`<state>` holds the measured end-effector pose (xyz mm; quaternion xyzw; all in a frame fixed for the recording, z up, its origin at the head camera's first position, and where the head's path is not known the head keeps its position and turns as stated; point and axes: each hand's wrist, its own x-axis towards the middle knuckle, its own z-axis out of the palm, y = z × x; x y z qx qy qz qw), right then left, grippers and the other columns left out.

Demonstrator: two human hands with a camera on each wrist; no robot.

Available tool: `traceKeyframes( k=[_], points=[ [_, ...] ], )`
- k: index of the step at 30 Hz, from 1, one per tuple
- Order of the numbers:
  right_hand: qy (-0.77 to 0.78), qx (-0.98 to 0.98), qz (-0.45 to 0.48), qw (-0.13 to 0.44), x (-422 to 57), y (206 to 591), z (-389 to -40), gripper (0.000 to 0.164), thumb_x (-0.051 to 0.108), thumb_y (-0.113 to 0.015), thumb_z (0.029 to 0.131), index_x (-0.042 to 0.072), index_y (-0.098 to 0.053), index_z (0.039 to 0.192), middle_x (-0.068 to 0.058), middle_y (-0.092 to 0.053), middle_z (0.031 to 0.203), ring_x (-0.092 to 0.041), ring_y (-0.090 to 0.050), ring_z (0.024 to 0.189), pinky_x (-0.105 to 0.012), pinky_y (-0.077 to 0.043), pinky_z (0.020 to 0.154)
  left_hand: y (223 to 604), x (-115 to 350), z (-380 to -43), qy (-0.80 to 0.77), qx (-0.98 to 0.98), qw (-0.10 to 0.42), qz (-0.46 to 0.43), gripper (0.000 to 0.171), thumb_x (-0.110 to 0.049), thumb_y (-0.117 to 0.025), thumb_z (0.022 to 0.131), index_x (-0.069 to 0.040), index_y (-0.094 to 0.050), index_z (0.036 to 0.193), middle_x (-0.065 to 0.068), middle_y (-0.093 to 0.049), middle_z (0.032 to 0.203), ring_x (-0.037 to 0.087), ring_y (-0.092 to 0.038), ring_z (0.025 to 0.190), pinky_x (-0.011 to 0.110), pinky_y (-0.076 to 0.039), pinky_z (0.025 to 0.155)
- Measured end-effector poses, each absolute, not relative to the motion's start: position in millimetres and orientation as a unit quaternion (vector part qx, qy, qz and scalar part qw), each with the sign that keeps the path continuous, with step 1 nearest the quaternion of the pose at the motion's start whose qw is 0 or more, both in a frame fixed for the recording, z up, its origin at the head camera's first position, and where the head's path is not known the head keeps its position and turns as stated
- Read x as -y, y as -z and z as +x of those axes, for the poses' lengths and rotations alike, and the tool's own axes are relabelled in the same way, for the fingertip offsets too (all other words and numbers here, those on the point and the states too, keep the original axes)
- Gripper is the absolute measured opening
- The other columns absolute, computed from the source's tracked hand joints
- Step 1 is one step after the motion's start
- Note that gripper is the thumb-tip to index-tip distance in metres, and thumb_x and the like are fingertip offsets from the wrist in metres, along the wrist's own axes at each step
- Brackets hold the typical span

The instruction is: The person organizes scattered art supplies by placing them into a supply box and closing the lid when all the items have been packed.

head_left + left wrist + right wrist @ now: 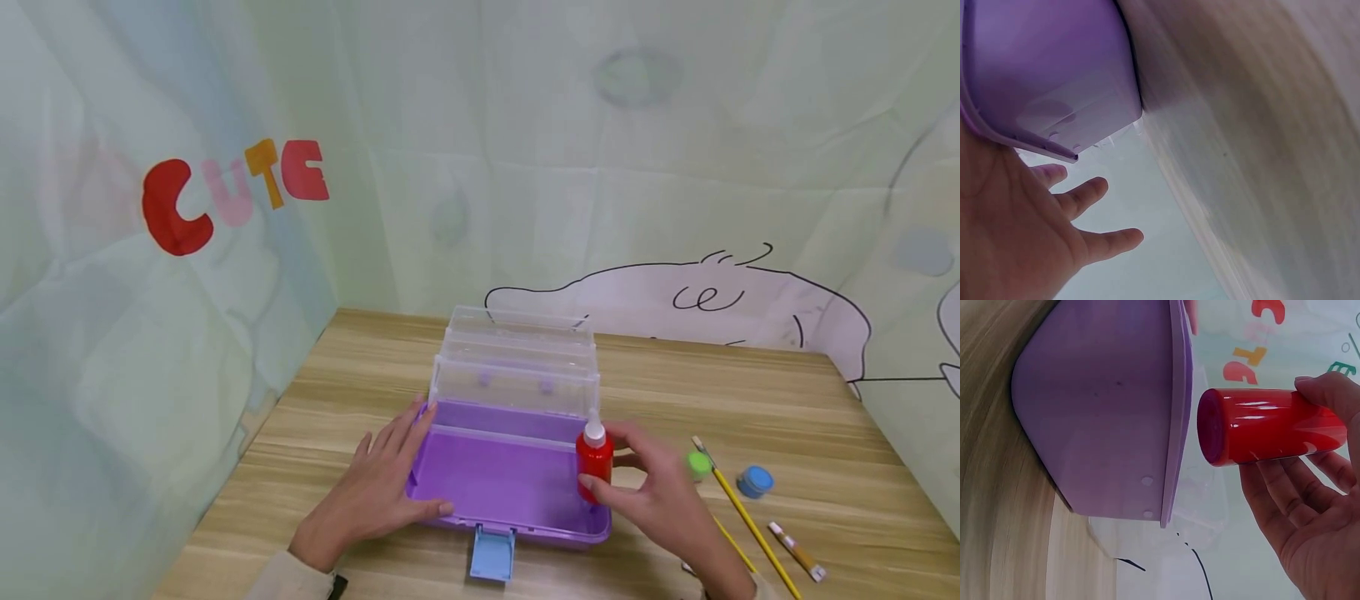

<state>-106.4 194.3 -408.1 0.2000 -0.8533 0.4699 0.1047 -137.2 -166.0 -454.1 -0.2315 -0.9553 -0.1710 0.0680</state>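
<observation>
A purple plastic box (495,483) stands with its clear lid and trays (517,367) folded back and a blue latch (492,554) hanging at the front. My left hand (386,483) rests on the box's left rim, fingers spread and straight. My right hand (660,487) grips a red paint bottle (596,471) with a white nozzle, upright at the box's right end. In the right wrist view the bottle (1266,425) is held above the rim level, with the thumb on one side and the fingers on the other. The left wrist view shows the hand (1022,231) against the box wall.
On the wooden table (360,358), right of the right hand, lie a green-lidded paint pot (698,465), a blue paint pot (755,482), yellow paintbrushes (750,525) and a short brown-and-white stick (797,550). Printed curtains (450,167) hang behind and at the left.
</observation>
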Motion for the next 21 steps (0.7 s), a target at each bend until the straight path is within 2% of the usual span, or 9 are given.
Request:
traceKeyframes(
  k=[4,9,17,21],
  points=[
    [-0.47,0.858,0.189,0.089,-189.8,407.7,-105.5,0.051,0.036,-0.079,0.078,0.032,-0.057,0.123,0.017,-0.062,0.113,-0.009,-0.062,0.096,-0.023,-0.056,0.076,455.1,166.3,-137.1,0.171,0.955,0.069,-0.23,0.12,-0.078,-0.064,0.066,-0.024,-0.006,0.156,0.002,-0.007,0.162,0.036,-0.029,0.141,0.075,-0.026,0.099],
    [-0.453,0.869,0.19,0.06,-184.9,407.4,-106.6,0.051,0.034,-0.081,0.076,0.035,-0.056,0.121,0.018,-0.062,0.11,-0.007,-0.063,0.096,-0.021,-0.055,0.077,454.3,166.2,-136.3,0.176,0.955,0.067,-0.229,0.121,-0.078,-0.064,0.066,-0.025,-0.005,0.156,0.001,-0.007,0.162,0.036,-0.028,0.141,0.075,-0.026,0.099],
    [-0.435,0.877,0.202,0.026,-177.0,407.9,-108.9,0.054,0.025,-0.083,0.075,0.038,-0.055,0.119,0.019,-0.061,0.111,-0.007,-0.063,0.095,-0.02,-0.055,0.073,454.5,166.3,-136.9,0.175,0.955,0.069,-0.23,0.121,-0.078,-0.065,0.066,-0.024,-0.005,0.156,0.0,-0.007,0.162,0.036,-0.028,0.141,0.075,-0.026,0.1],
    [-0.426,0.876,0.223,0.024,-174.9,408.4,-109.6,0.054,0.024,-0.083,0.075,0.034,-0.056,0.12,0.018,-0.06,0.112,-0.007,-0.063,0.094,-0.021,-0.056,0.072,455.4,166.7,-137.1,0.174,0.955,0.068,-0.23,0.121,-0.078,-0.064,0.066,-0.024,-0.005,0.156,0.0,-0.006,0.162,0.036,-0.028,0.141,0.075,-0.026,0.099]
  ],
)
